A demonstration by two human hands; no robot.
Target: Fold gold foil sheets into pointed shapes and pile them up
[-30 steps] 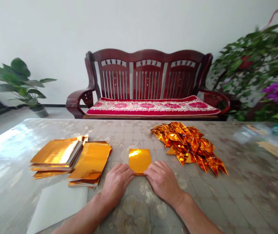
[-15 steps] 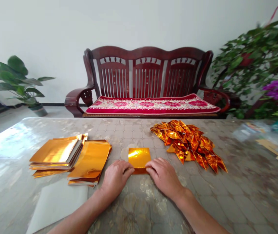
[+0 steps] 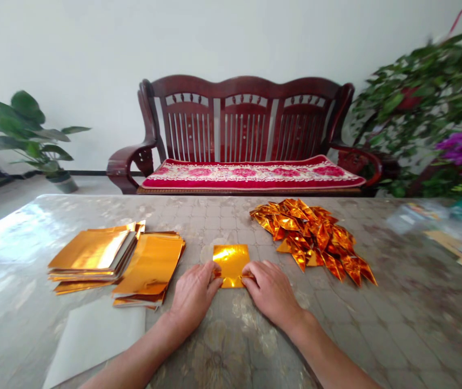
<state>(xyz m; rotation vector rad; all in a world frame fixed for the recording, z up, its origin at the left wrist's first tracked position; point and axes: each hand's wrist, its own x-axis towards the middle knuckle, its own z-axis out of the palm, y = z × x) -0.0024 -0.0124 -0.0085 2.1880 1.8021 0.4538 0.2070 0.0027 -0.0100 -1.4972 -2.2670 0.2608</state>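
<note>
**Both hands on one gold foil sheet**

The small gold foil sheet [image 3: 231, 261] lies on the table [image 3: 396, 324], so I'll place everything off it. Left hand [image 3: 193, 294] pinches its near left corner and right hand [image 3: 270, 292] pinches its near right corner, fingers drawn in close. Stacks of flat gold sheets [image 3: 117, 259] sit off to its left, with a pile of folded gold pieces [image 3: 314, 237] to its right and a bit further back

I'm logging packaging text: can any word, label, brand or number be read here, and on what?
None can be read. The gold foil sheet held by the left hand and right hand is plain, as are the foil stacks and the folded foil pile. The packets at the far right of the table are too blurred to tell.
</note>
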